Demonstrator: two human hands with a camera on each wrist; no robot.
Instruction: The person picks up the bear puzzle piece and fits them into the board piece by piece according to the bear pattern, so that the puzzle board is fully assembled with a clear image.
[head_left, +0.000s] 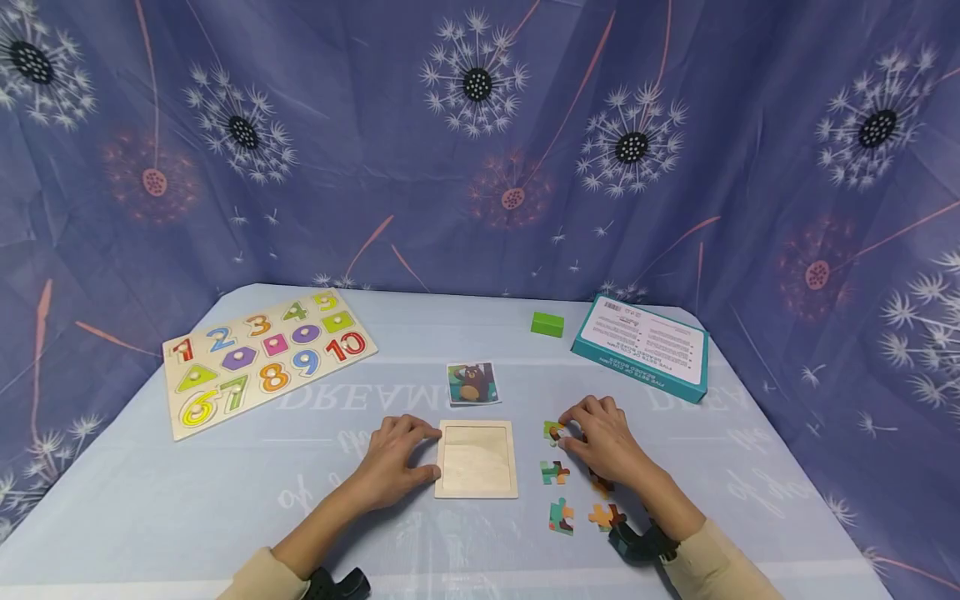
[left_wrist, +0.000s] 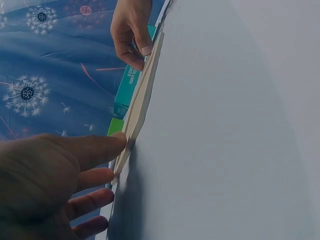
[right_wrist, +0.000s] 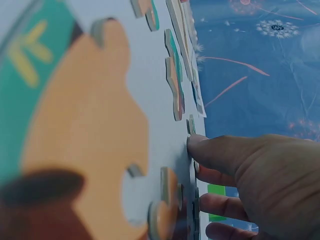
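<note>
A square wooden puzzle tray (head_left: pixel 513 458) with a raised rim lies mid-table with no pieces in it. My left hand (head_left: pixel 395 462) touches its left edge with thumb and forefinger spread; in the left wrist view the fingers of that hand (left_wrist: pixel 65 175) look extended. To the right of the tray, my right hand (head_left: pixel 606 435) pinches a green and brown jigsaw piece (head_left: pixel 552 430) at the table surface. Below it lie a teal-orange piece (head_left: pixel 554 472), another teal piece (head_left: pixel 561 517) and an orange-brown piece (head_left: pixel 604 516). Further pieces are partly hidden under my right arm.
Behind the tray lies a bear picture card (head_left: pixel 472 384). A green block (head_left: pixel 547 324) and a teal box (head_left: pixel 641 346) stand at the back right. The number-and-shape board (head_left: pixel 258 367) lies at the far left. A dandelion-patterned curtain (head_left: pixel 375 167) hangs behind the table.
</note>
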